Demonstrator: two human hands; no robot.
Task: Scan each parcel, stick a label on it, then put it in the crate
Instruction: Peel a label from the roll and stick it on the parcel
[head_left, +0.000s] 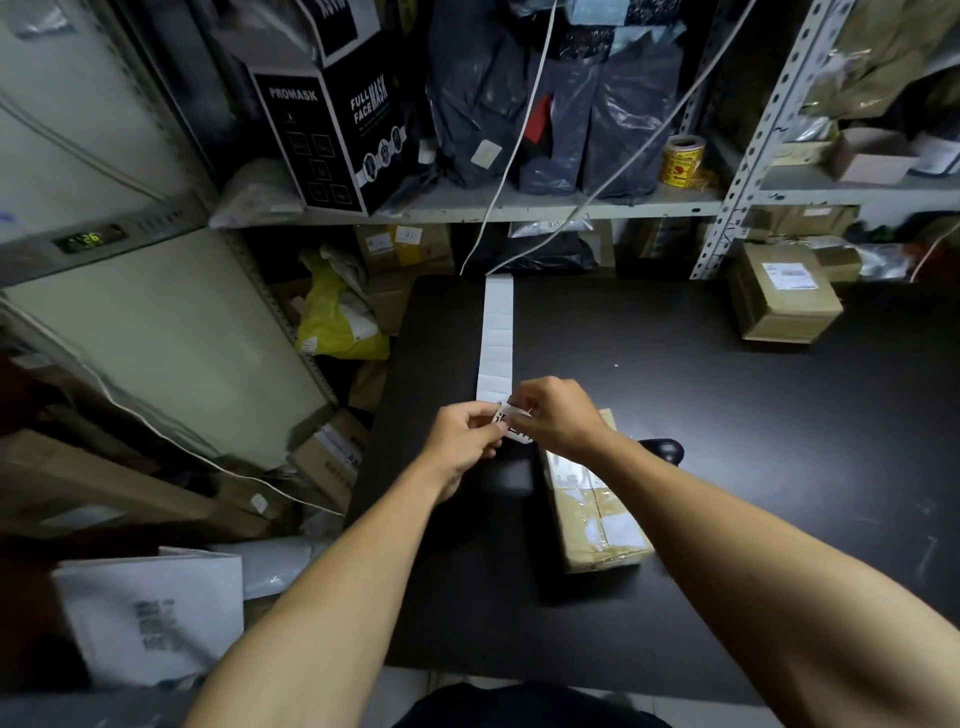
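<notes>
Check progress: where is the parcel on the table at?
Done: cannot tell whether it was scanned. In hand: the left hand and right hand pinch a label at the end of the strip. Left: the parcel lies on the table, label not yet stuck on; no crate visible.

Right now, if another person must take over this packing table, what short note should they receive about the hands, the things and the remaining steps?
Left hand and right hand both pinch one printed label at the near end of the label strip, which runs across the black table.
The cardboard parcel lies on the table under the right forearm; a dark object, perhaps the scanner, lies just beyond it.
Done: the label looks nearly free of the strip. Whether the parcel was scanned cannot be told.
Left: stick the label on the parcel, then place it in the crate, which is not in view.
</notes>
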